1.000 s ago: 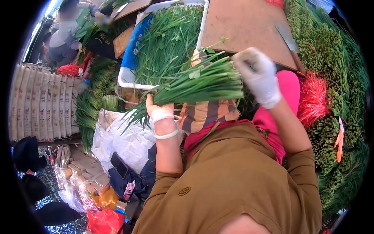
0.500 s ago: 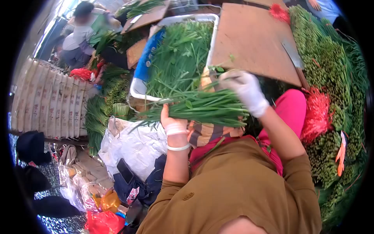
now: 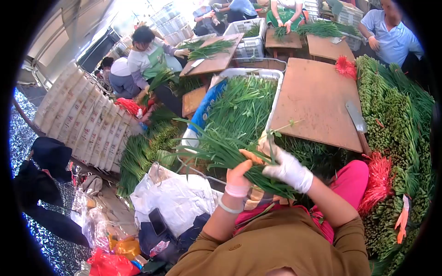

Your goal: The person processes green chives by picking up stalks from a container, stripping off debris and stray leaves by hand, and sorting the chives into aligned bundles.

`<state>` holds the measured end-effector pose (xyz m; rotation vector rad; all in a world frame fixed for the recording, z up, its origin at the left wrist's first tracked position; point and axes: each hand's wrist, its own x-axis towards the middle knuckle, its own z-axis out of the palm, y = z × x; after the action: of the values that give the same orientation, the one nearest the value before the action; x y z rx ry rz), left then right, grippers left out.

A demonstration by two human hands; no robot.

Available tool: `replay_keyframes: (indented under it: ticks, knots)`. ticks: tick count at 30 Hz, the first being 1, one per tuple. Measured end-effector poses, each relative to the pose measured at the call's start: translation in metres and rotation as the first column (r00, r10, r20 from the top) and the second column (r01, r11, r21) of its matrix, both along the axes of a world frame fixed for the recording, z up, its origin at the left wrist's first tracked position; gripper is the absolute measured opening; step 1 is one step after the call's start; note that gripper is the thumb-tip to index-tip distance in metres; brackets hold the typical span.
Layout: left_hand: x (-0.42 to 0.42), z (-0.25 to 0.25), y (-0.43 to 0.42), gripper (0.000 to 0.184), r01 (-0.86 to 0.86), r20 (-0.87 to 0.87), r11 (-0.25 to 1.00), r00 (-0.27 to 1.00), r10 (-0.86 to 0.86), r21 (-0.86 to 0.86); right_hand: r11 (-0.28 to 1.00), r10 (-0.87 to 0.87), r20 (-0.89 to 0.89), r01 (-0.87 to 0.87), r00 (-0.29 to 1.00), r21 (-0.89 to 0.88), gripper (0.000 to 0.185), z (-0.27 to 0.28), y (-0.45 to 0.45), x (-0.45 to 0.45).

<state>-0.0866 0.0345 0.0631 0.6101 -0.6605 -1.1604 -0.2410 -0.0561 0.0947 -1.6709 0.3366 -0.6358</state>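
A loose bunch of garlic chives (image 3: 214, 149) lies across my lap, its leaf tips reaching left over the crate's near edge. My left hand (image 3: 240, 174) is closed around the bunch, with a pale band at the wrist and an orange finger cover showing. Wearing a thin white glove, my right hand (image 3: 289, 169) is bent over the same bunch, its fingers closed on the stems close to the left hand. Its fingertips are partly hidden. A small leafy sprig (image 3: 276, 134) sticks out just above the right hand, by the board's corner.
Ahead stands a white crate (image 3: 279, 87) full of chives. Right of it is a wooden board (image 3: 313, 101) with a cleaver (image 3: 356, 117). Tied bunches (image 3: 386, 110) pile up at right, beside red ties (image 3: 376, 181). Stacked crates (image 3: 85, 122) stand left; several people work beyond.
The view has tilted up, showing more people and boards. My right hand has come left, down onto the bunch beside my left hand. The chives now point more toward the upper left.
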Motion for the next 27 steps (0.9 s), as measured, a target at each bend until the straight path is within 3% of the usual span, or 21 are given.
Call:
replay_keyframes:
  ticks: [1, 2, 3, 4, 6, 7, 10, 11, 13, 16, 19, 20, 21, 22, 24, 25, 27]
  knots:
    - [-0.008, 0.006, 0.005, 0.026, -0.062, -0.051, 0.990, 0.996, 0.068, 0.124, 1.000, 0.004, -0.112, -0.001, 0.994, 0.021, 0.079, -0.012, 0.008, -0.002]
    - [-0.012, 0.009, 0.004, 0.029, -0.102, -0.062, 0.988, 0.992, 0.110, 0.116, 0.999, 0.009, -0.223, 0.000, 0.975, 0.039, 0.082, -0.031, 0.016, -0.002]
    - [-0.016, 0.011, 0.003, 0.031, -0.142, -0.076, 0.984, 0.986, 0.151, 0.111, 0.993, 0.039, -0.182, -0.018, 0.982, 0.117, 0.086, -0.033, 0.023, -0.001]
    - [-0.020, 0.012, 0.001, 0.034, -0.180, -0.092, 0.978, 0.978, 0.190, 0.107, 0.998, -0.037, -0.341, 0.017, 0.939, -0.062, 0.091, -0.032, 0.026, -0.007]
    - [-0.024, 0.010, -0.004, 0.035, -0.157, -0.054, 0.986, 0.986, 0.160, 0.060, 1.000, 0.002, -0.206, -0.001, 0.979, 0.004, 0.095, -0.026, 0.026, -0.007]
    - [-0.029, 0.011, -0.008, 0.034, -0.123, -0.065, 0.992, 0.990, 0.125, 0.031, 0.995, -0.075, -0.207, 0.060, 0.976, -0.076, 0.093, -0.029, 0.026, -0.008]
    - [-0.041, 0.024, -0.015, 0.033, -0.062, -0.059, 0.997, 0.996, 0.064, 0.049, 0.993, -0.115, -0.205, 0.108, 0.972, -0.047, 0.085, -0.022, 0.025, -0.015]
    - [-0.045, 0.031, -0.017, 0.032, -0.036, -0.046, 0.998, 0.998, 0.039, 0.060, 0.977, -0.183, -0.188, 0.158, 0.965, -0.142, 0.071, -0.037, 0.023, -0.014]
    - [-0.048, 0.037, -0.022, 0.030, 0.053, -0.034, 0.998, 0.998, -0.052, 0.034, 0.969, -0.223, -0.147, 0.202, 0.964, -0.144, 0.063, -0.043, 0.024, -0.015]
    - [-0.054, 0.036, -0.023, 0.028, -0.032, 0.035, 0.998, 0.999, 0.030, 0.062, 0.952, -0.275, -0.156, 0.246, 0.949, -0.181, 0.047, -0.044, 0.027, -0.013]
    - [-0.040, 0.041, -0.022, 0.041, 0.069, 0.365, 0.998, 0.929, -0.063, -0.002, 0.942, -0.310, -0.243, 0.263, 0.919, -0.207, 0.041, -0.037, 0.026, -0.018]
    - [-0.041, 0.039, -0.019, 0.039, -0.133, 0.546, 0.989, 0.826, 0.143, -0.059, 0.927, -0.328, -0.228, 0.267, 0.917, -0.263, 0.041, -0.031, 0.023, -0.022]
    - [-0.029, 0.043, -0.014, 0.040, -0.126, 0.656, 0.991, 0.744, 0.126, -0.046, 0.913, -0.360, -0.162, 0.310, 0.919, -0.266, 0.039, -0.024, 0.017, -0.025]
    - [-0.022, 0.038, -0.014, 0.044, -0.134, 0.483, 0.985, 0.859, 0.170, -0.110, 0.894, -0.395, -0.095, 0.358, 0.914, -0.268, 0.037, -0.019, 0.010, -0.032]
    - [-0.009, 0.041, -0.021, 0.053, -0.143, 0.195, 0.957, 0.961, 0.195, -0.252, 0.899, -0.435, 0.046, 0.437, 0.899, -0.027, 0.031, -0.029, -0.012, -0.044]
    - [-0.007, 0.048, -0.013, 0.057, -0.225, 0.265, 0.953, 0.924, 0.275, -0.202, 0.879, -0.475, 0.069, 0.477, 0.877, -0.004, 0.030, -0.010, -0.019, -0.053]
    - [0.022, 0.021, -0.002, 0.042, -0.127, 0.239, 0.981, 0.958, 0.159, -0.146, 0.868, -0.497, 0.116, 0.492, 0.860, 0.073, 0.032, 0.000, -0.037, -0.067]
